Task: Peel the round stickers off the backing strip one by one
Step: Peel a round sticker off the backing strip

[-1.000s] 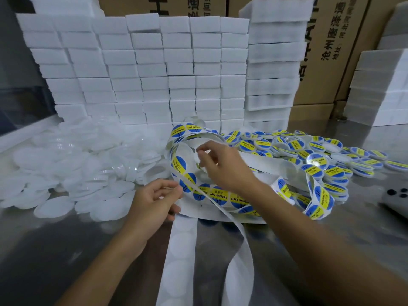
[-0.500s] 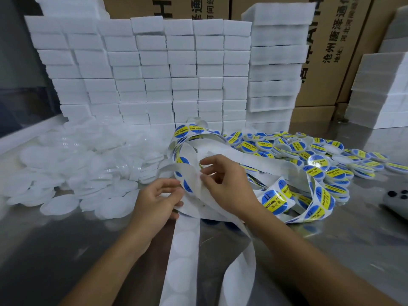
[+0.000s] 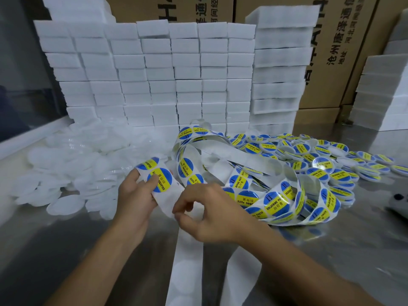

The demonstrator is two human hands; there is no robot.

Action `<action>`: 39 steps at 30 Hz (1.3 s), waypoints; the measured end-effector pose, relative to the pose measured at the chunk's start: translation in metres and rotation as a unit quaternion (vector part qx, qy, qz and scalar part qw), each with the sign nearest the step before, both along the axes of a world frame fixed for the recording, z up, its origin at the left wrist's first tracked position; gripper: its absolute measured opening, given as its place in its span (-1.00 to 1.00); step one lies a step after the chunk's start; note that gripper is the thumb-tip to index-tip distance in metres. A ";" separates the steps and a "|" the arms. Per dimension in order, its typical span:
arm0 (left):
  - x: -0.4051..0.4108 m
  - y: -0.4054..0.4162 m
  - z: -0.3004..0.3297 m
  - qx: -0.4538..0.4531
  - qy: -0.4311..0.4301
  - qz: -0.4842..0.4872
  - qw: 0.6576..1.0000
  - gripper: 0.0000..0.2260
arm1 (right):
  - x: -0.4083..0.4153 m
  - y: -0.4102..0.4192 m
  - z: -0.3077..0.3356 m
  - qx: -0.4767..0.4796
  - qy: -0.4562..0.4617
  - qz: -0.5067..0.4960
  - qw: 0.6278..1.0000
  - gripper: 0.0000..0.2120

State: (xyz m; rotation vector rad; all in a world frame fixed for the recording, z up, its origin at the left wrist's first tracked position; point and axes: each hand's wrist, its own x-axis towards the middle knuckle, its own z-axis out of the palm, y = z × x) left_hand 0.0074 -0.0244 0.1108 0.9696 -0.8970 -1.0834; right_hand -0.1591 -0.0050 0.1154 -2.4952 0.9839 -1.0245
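Observation:
A long white backing strip (image 3: pixel 187 261) loops over the steel table, carrying round blue-and-yellow stickers (image 3: pixel 273 203). My left hand (image 3: pixel 134 195) grips the strip just below two stickers (image 3: pixel 160 178), thumb on the lower one. My right hand (image 3: pixel 212 214) sits to the right of it and pinches the bare strip's edge between thumb and forefinger. The empty part of the strip hangs down toward me in two bands.
Clear plastic round lids (image 3: pixel 66 173) lie heaped at the left. Labelled lids (image 3: pixel 320 164) are piled at the right behind the strip loops. White foam blocks (image 3: pixel 176 74) are stacked along the back, cardboard boxes (image 3: pixel 337 51) behind them. A grey device (image 3: pixel 397 202) sits at the right edge.
My left hand pulled the strip leftward and up, so two stickers now face me above its thumb. My right hand dropped from the loop to the strip's bare part.

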 end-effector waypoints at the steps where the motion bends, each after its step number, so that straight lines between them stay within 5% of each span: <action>1: 0.001 0.000 0.000 -0.007 -0.011 0.000 1.000 -0.71 | 0.001 0.000 -0.001 0.004 -0.026 -0.012 1.000 -0.95; 5: -0.002 0.000 0.000 -0.012 -0.008 -0.017 1.000 -0.80 | -0.001 -0.007 -0.001 0.028 -0.146 -0.128 0.981 -0.83; 9: -0.009 0.002 0.000 -0.021 0.028 -0.021 0.999 -0.76 | -0.004 -0.011 0.001 0.250 -0.239 -0.081 0.935 -0.55; 11: -0.011 0.003 -0.001 -0.038 -0.003 -0.035 0.999 -0.72 | -0.001 -0.012 0.000 0.283 -0.276 -0.079 0.915 -0.56; 16: -0.013 0.005 -0.003 -0.044 -0.020 -0.054 0.997 -0.58 | 0.001 -0.013 -0.003 0.201 -0.346 -0.104 0.911 -0.65; 22: -0.016 0.008 -0.005 -0.025 -0.064 -0.103 0.992 -0.82 | 0.001 -0.016 -0.009 0.154 -0.350 -0.124 0.916 -0.86; 27: -0.015 0.006 -0.007 -0.042 -0.139 -0.026 0.989 -0.89 | -0.004 -0.020 -0.015 -0.037 -0.218 -0.137 0.965 -0.81; 31: -0.019 0.006 -0.010 -0.091 -0.216 -0.023 0.972 -0.78 | -0.009 -0.024 -0.018 -0.213 -0.114 -0.171 0.955 -0.89; 39: -0.019 0.003 -0.016 -0.145 -0.333 -0.016 0.932 -0.79 | -0.014 -0.023 -0.013 -0.271 -0.031 -0.156 0.949 -0.88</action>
